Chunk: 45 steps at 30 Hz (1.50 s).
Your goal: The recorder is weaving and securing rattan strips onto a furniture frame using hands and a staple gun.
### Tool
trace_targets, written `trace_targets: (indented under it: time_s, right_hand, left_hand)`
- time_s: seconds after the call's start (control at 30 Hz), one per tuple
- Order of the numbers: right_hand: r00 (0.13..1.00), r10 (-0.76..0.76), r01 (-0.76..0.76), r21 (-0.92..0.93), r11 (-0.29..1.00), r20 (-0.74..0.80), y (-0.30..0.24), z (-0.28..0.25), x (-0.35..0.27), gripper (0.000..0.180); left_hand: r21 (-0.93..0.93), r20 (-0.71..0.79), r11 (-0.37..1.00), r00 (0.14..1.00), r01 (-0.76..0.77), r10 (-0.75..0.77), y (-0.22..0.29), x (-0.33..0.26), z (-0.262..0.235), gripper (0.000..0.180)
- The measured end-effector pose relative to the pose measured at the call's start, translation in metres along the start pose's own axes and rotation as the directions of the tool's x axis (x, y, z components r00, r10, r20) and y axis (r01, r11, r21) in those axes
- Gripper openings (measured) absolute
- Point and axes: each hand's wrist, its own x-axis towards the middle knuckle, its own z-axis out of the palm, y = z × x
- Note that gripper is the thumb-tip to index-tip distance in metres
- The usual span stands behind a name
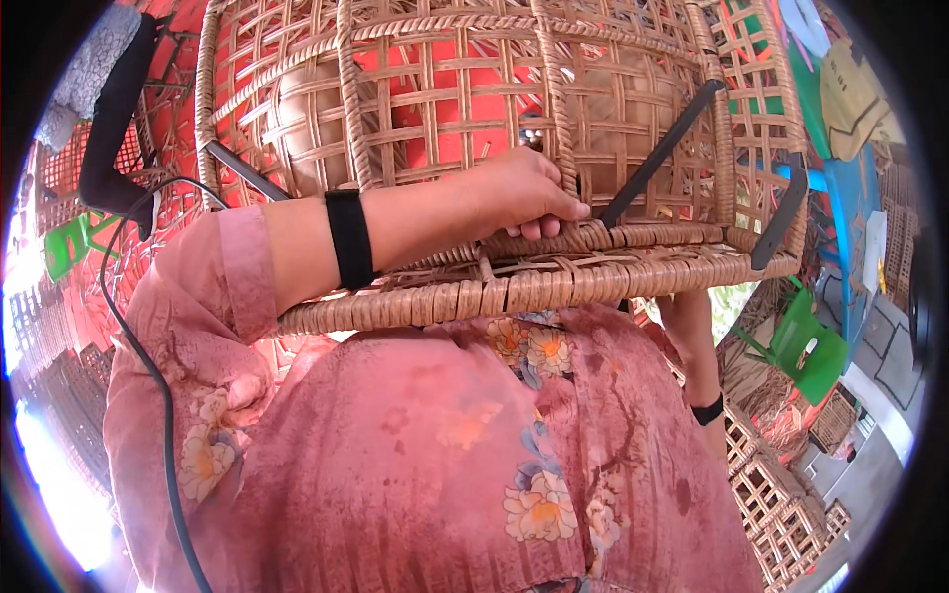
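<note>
A large openwork wicker frame (445, 109) of brown woven cane lies across my lap, its thick wrapped rim (554, 287) towards me. Reaching in from the left, my left hand (539, 193) is closed with curled fingers just above the rim, beside a wrapped upright. What lies between its fingers is hidden. On the right, my right hand (682, 308) passes beneath the rim; its fingers are out of sight behind the weave. Dark flat strips (662, 153) run slantwise between the weave and the rim near my left hand.
Green plastic chairs (811, 346) stand at the right and far left. More woven cane pieces (776, 494) lie at lower right. A black cable (148, 366) hangs down my left side. Another person's dark-clad leg (114, 148) shows at upper left, over red ground.
</note>
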Motion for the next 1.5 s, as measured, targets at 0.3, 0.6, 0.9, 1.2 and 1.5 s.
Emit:
trace_targets:
  time_s: [0.3,0.6,0.9,1.2,1.5]
  right_hand:
    - [0.996,0.014,-0.054,0.496,0.867,0.084,-0.042,0.009,0.026,0.021]
    - [0.986,0.041,-0.131,0.607,0.784,0.159,-0.047,0.018,0.022,0.022]
    - [0.976,0.072,-0.190,0.644,0.741,0.206,-0.047,0.017,0.014,0.023]
    - [0.964,0.094,-0.241,0.663,0.708,0.251,-0.053,0.018,0.010,0.025]
    - [0.946,0.113,-0.297,0.668,0.682,0.305,-0.058,0.016,0.006,0.026]
  left_hand:
    - [-0.007,-0.016,0.999,0.999,0.031,-0.031,0.002,-0.004,0.004,0.023]
    - [-0.029,0.062,0.993,0.992,0.115,-0.113,0.019,-0.009,0.001,0.023]
    - [-0.041,-0.052,0.997,0.996,0.066,-0.068,0.019,-0.013,0.007,0.022]
    - [-0.046,-0.061,0.996,0.995,0.071,-0.073,0.010,-0.021,0.014,0.022]
    - [-0.144,-0.133,0.989,0.990,0.031,-0.050,0.025,-0.031,-0.001,0.026]
